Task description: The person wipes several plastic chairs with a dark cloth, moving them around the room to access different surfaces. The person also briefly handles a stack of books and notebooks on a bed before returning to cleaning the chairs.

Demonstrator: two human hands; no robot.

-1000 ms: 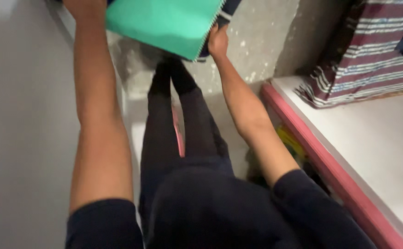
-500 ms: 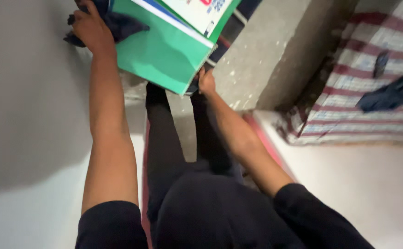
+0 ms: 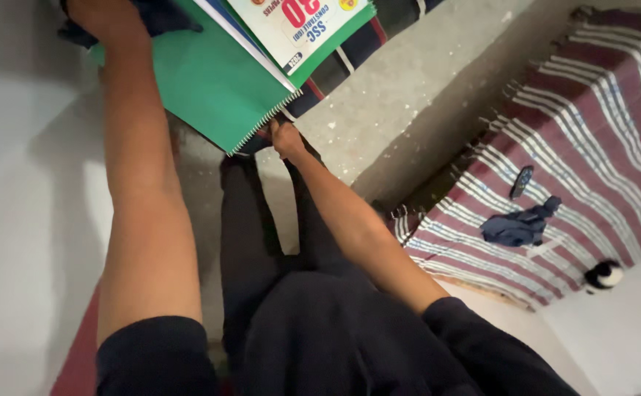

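**Both hands on a stack of books held out in front**

Nearest the camera are the person's dark top and dark trousers, with both bare forearms reaching forward and away. The right hand [image 3: 286, 137] is closed narrow on the near corner of the green spiral notebook [image 3: 203, 84], fingers pinched right at the end of its wire binding. The left hand [image 3: 104, 16] sits further off, at the far left edge of the same notebook; it is partly cut by the frame edge, so how far its fingers are closed I cannot tell, though it rests against the notebook and a bunched dark cloth [image 3: 163, 15] just beside it.

Lying on top of the notebook, beyond the right hand, is a printed book [image 3: 298, 29] with a white cover and green border. Under the stack, just past the right hand, a dark striped bag or fabric [image 3: 350, 51] shows.

Well to the right of the right hand lies a striped maroon-and-white bedcover [image 3: 591, 125], carrying a small dark crumpled cloth [image 3: 518, 226] and a slim dark object [image 3: 522, 181]. Grey concrete floor [image 3: 379, 125] lies between the hands and the bedcover
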